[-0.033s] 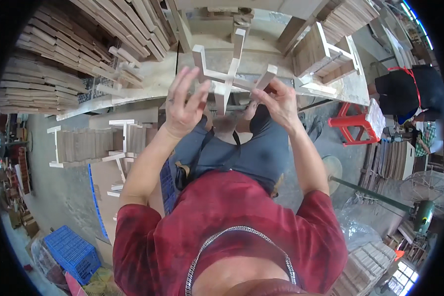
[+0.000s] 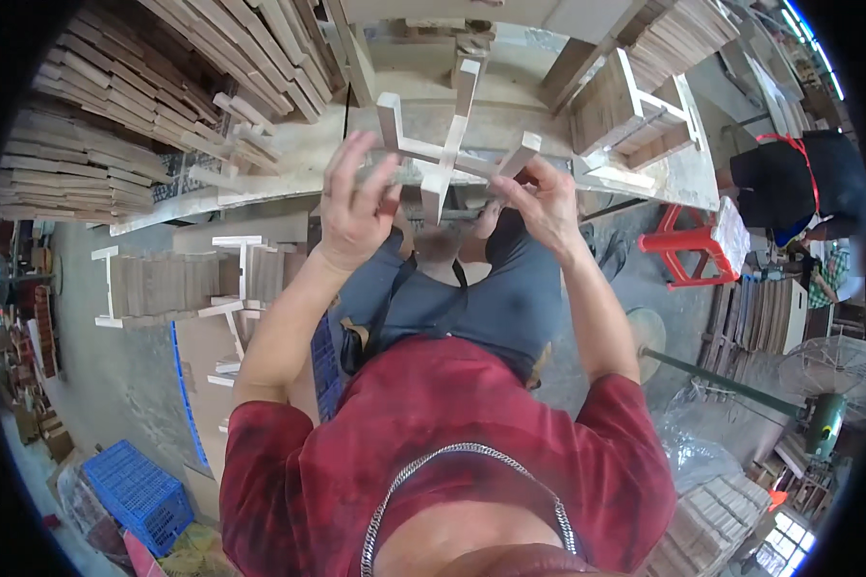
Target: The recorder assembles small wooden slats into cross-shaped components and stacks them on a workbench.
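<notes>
On my head view, a pale marking on the green fan housing, far right of the fingers, is too small for me to read. Stacked planks crowd the bench beyond and left of the left fingers; a box-like wooden assembly sits beyond and right of the right fingers. Farther right I see a red stool and another person. The wooden frame, pale and cross-shaped with upright end pieces, is between both hands. My right fingers are clamped on its right-hand piece; my left ones are spread, blurred, contact unclear.
</notes>
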Available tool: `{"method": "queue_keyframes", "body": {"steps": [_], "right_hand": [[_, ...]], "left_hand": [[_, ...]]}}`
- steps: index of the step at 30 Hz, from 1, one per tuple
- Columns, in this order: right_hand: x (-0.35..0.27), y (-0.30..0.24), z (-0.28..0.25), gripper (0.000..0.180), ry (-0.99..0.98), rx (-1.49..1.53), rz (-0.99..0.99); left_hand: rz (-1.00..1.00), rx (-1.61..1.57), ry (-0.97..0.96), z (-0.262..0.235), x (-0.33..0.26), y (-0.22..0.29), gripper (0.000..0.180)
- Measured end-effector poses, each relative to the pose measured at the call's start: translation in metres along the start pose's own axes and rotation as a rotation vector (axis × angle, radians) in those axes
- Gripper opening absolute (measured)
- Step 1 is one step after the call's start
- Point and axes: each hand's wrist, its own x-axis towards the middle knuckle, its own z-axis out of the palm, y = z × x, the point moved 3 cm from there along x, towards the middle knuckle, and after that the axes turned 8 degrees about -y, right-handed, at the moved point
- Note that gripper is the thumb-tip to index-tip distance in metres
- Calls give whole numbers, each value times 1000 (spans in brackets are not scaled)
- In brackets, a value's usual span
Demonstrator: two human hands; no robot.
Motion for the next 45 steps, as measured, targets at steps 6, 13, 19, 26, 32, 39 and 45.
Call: {"method": "queue_keyframes", "body": {"steps": [6,13,19,26,32,39,45], "right_hand": [[13,50,6,23,34,132,21],[-3,32,4,18,-50,463,247],[6,15,2,26,-151,1012,531],[3,17,28,34,-249,1291,588],[-9,4,56,54,-313,584,369],[37,-48,82,66,-536,697,371],[69,-108,123,61,-808,936,405]], "left_hand": [[-568,-670,-300,43,-4,-30,74],[-507,-682,-311,35,-1,-31,70],[-309,-708,-639,-4,27,-9,55],[-377,-696,-408,-9,12,-9,26],[-598,-823,-205,-44,-25,-18,26],[-535,-605,-16,-109,-56,-30,30],[-374,-462,5,-133,-72,-46,33]]}}
